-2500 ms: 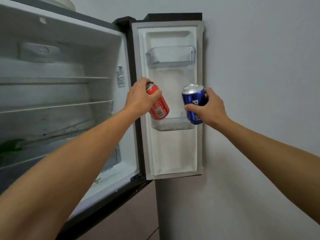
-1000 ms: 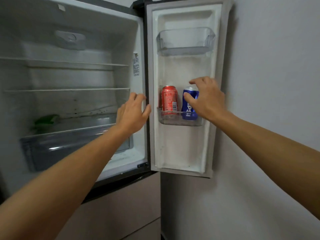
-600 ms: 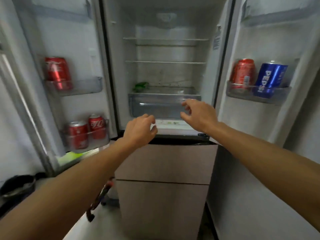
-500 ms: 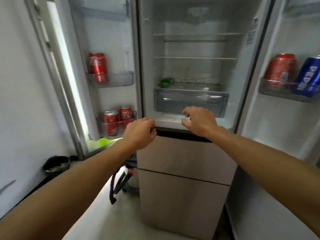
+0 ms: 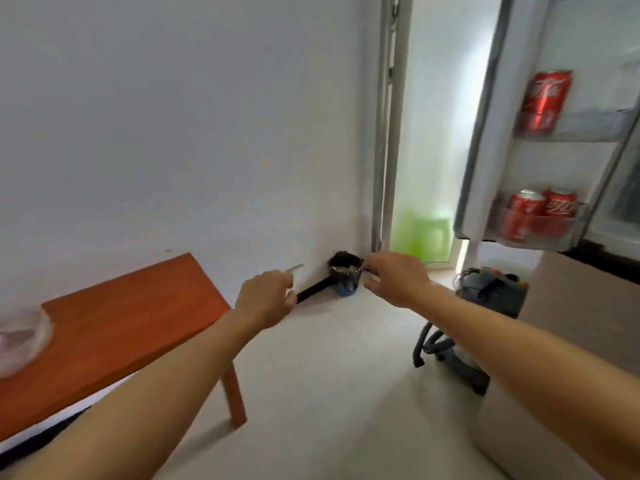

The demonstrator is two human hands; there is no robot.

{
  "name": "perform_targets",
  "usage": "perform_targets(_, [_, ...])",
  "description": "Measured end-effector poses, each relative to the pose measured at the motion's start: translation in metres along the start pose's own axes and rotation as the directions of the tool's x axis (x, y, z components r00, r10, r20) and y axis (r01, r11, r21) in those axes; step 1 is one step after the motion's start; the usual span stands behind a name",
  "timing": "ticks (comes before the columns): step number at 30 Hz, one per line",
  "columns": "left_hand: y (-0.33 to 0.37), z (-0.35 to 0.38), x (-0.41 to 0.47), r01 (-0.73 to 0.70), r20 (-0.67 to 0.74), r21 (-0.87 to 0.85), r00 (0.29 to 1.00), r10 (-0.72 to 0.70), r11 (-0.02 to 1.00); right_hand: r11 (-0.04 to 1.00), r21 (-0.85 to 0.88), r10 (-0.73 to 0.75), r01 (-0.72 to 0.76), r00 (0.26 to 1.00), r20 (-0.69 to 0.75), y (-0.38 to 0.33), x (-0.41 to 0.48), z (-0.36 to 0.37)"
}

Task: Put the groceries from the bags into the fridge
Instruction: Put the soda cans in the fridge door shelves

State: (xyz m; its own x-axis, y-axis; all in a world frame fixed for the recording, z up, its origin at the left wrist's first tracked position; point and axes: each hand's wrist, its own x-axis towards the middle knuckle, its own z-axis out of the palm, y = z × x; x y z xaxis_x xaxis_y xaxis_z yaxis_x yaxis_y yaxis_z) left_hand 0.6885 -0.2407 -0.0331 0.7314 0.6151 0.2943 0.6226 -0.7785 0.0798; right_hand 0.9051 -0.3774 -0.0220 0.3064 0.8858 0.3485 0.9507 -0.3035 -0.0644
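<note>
The fridge's left door (image 5: 485,140) stands open at the right of the view. One red can (image 5: 543,98) sits in its upper door shelf, and two red cans (image 5: 540,213) sit in the lower one. My left hand (image 5: 268,296) and my right hand (image 5: 398,278) hang in front of me over the floor, both holding nothing, fingers loosely curled. A clear plastic bag (image 5: 20,337) lies on the orange table (image 5: 114,323) at the far left. The fridge's inside is out of view.
A small dark bin (image 5: 346,277) stands in the wall corner. A vacuum cleaner (image 5: 485,313) with a hose sits on the floor by the fridge's lower drawers (image 5: 571,334). A green stool (image 5: 422,235) shows behind the door. Pale floor lies between table and fridge.
The view has swung left from the fridge's inside toward the table and wall. Both hands have left the cans on the right door shelf and now hang free.
</note>
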Motion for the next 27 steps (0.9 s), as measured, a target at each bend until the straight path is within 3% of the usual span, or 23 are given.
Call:
perform_targets(7, [-0.174, -0.03, -0.105, 0.337, 0.01, 0.074, 0.941, -0.339, 0.939, 0.94, 0.118, -0.324, 0.32, 0.946, 0.012, -0.204, 0.072, 0.052])
perform_targets(15, [-0.314, -0.039, -0.206, 0.62, 0.024, 0.124, 0.779, -0.627, 0.775, 0.768, 0.237, -0.62, 0.595, 0.783, 0.044, -0.395, 0.128, 0.116])
perform_targets(27, [-0.487, -0.026, -0.249, 0.86, 0.033, 0.071, 0.504, -0.863, 0.505, 0.575, 0.375, -0.796, 0.727, 0.603, 0.05, -0.605, 0.249, 0.211])
